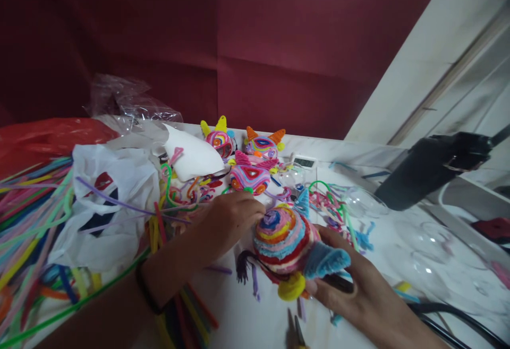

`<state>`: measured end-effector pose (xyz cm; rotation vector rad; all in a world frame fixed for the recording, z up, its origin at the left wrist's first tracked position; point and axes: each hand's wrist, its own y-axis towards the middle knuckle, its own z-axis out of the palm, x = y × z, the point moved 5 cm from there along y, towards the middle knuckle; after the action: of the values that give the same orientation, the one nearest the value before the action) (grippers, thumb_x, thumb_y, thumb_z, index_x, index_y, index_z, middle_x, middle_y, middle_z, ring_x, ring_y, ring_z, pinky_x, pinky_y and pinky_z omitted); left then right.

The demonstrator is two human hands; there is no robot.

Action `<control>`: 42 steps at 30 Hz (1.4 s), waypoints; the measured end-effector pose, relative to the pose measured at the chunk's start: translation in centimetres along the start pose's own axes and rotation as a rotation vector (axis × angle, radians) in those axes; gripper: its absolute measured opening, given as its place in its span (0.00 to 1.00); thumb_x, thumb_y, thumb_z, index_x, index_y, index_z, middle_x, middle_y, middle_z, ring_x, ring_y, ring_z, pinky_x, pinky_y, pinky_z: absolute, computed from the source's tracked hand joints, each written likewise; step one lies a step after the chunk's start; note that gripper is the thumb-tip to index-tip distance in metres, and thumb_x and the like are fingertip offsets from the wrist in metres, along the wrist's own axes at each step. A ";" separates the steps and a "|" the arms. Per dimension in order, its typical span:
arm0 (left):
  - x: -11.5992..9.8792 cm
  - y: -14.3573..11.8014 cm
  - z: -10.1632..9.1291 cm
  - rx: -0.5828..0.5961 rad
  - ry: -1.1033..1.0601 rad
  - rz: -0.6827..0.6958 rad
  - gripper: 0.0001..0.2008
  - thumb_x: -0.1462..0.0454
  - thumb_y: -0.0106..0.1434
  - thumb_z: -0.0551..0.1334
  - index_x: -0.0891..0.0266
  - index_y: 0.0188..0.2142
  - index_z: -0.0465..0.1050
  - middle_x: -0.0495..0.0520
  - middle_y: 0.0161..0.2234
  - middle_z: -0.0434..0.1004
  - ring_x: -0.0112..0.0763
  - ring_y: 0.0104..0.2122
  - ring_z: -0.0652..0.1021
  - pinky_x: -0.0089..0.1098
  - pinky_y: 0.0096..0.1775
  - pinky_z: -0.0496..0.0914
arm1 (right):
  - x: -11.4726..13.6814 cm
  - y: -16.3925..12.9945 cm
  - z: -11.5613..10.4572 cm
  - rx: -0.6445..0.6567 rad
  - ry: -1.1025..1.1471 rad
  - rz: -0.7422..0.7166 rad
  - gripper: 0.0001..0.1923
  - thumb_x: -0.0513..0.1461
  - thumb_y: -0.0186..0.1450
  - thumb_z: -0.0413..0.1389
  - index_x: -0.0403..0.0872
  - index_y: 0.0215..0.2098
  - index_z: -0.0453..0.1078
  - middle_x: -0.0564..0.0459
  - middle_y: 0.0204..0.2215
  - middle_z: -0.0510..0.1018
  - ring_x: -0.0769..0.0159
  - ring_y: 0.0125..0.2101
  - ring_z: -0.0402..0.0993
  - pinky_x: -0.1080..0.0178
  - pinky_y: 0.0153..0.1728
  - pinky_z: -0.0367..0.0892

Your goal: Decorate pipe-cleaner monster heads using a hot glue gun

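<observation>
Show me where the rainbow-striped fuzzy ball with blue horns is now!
In the head view, the striped ball is low, just right of centre, in the right hand, with the left hand at its purple spiral.

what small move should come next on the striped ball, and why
Probably press the purple-and-blue coil down with the left hand: its fingers are right beside that coil, while the right hand supports the striped ball.

From where I stand, I count one striped ball point(285, 243) and three patterned balls point(250, 178), one red bag point(51, 139), one white bag point(131, 171), one dark bottle point(418, 173), one small display point(305, 162) and one wristband point(145, 288); the pipe cleaners point(19, 258) are too many and the clear domes point(364, 202) too blurred to number.
</observation>
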<state>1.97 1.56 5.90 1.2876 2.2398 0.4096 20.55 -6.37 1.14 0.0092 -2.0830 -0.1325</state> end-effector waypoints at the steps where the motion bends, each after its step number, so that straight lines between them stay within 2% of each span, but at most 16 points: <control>1: -0.1 0.0 0.1 0.000 0.011 0.014 0.13 0.70 0.68 0.51 0.63 0.34 0.75 0.53 0.35 0.79 0.29 0.37 0.77 0.28 0.41 0.72 | 0.0 0.0 -0.1 0.003 -0.022 -0.008 0.32 0.55 0.55 0.60 0.47 0.52 0.66 0.44 0.50 0.74 0.51 0.49 0.71 0.59 0.40 0.75; 5: -0.3 -0.2 0.2 0.007 0.058 0.021 0.12 0.70 0.67 0.52 0.62 0.33 0.74 0.52 0.35 0.77 0.28 0.36 0.77 0.26 0.40 0.72 | -0.2 0.1 -0.2 0.031 -0.115 -0.050 0.33 0.54 0.55 0.61 0.46 0.53 0.66 0.44 0.51 0.73 0.51 0.49 0.72 0.59 0.43 0.74; 11: -0.3 -0.3 0.3 0.005 0.127 0.012 0.10 0.70 0.66 0.54 0.61 0.34 0.73 0.53 0.33 0.75 0.29 0.35 0.77 0.27 0.39 0.72 | -0.3 -0.2 0.1 -0.046 0.002 -0.010 0.32 0.55 0.55 0.59 0.48 0.52 0.66 0.46 0.50 0.75 0.53 0.46 0.75 0.61 0.40 0.75; 17: -0.3 -0.4 0.6 0.006 0.150 -0.002 0.11 0.69 0.66 0.53 0.61 0.37 0.74 0.53 0.32 0.75 0.31 0.35 0.77 0.29 0.39 0.74 | -0.2 -0.3 0.2 -0.085 0.013 -0.028 0.31 0.54 0.54 0.60 0.48 0.51 0.68 0.46 0.49 0.76 0.53 0.44 0.76 0.62 0.39 0.75; 22: -0.2 -0.7 1.0 0.021 0.219 0.023 0.10 0.69 0.66 0.53 0.61 0.38 0.74 0.53 0.32 0.73 0.29 0.35 0.76 0.29 0.39 0.73 | -0.5 -0.2 0.1 -0.038 0.045 -0.005 0.32 0.51 0.53 0.61 0.47 0.52 0.66 0.45 0.49 0.75 0.54 0.45 0.75 0.64 0.37 0.76; 28: -0.9 -0.5 0.4 0.008 0.316 0.105 0.10 0.69 0.67 0.53 0.62 0.38 0.74 0.53 0.33 0.74 0.29 0.34 0.76 0.28 0.38 0.72 | -0.2 -0.1 0.0 -0.002 0.015 0.011 0.34 0.51 0.54 0.62 0.48 0.55 0.64 0.46 0.51 0.74 0.53 0.48 0.72 0.62 0.40 0.75; 32: -1.0 -0.5 0.1 -0.046 0.309 0.096 0.10 0.69 0.66 0.53 0.62 0.36 0.74 0.53 0.31 0.74 0.29 0.33 0.76 0.27 0.36 0.73 | 0.0 0.0 -0.1 0.045 -0.032 -0.006 0.34 0.51 0.54 0.62 0.48 0.56 0.63 0.47 0.48 0.75 0.54 0.46 0.73 0.60 0.42 0.74; 35: -1.1 -0.5 0.2 -0.050 0.296 0.095 0.10 0.70 0.66 0.54 0.62 0.36 0.74 0.53 0.30 0.74 0.30 0.33 0.76 0.28 0.36 0.74 | 0.0 0.1 -0.2 0.071 -0.056 -0.019 0.34 0.50 0.56 0.61 0.48 0.57 0.62 0.47 0.49 0.74 0.54 0.47 0.73 0.59 0.43 0.73; 42: -1.1 -0.5 0.0 -0.133 0.321 0.113 0.09 0.71 0.64 0.54 0.63 0.40 0.72 0.54 0.32 0.77 0.32 0.34 0.78 0.32 0.39 0.75 | 0.0 0.1 -0.1 0.131 0.025 0.002 0.34 0.50 0.57 0.61 0.47 0.58 0.59 0.46 0.48 0.74 0.57 0.46 0.73 0.61 0.44 0.73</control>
<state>2.05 0.31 6.00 1.3600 2.3547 0.8462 20.62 -6.28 1.19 0.0877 -2.0638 0.0052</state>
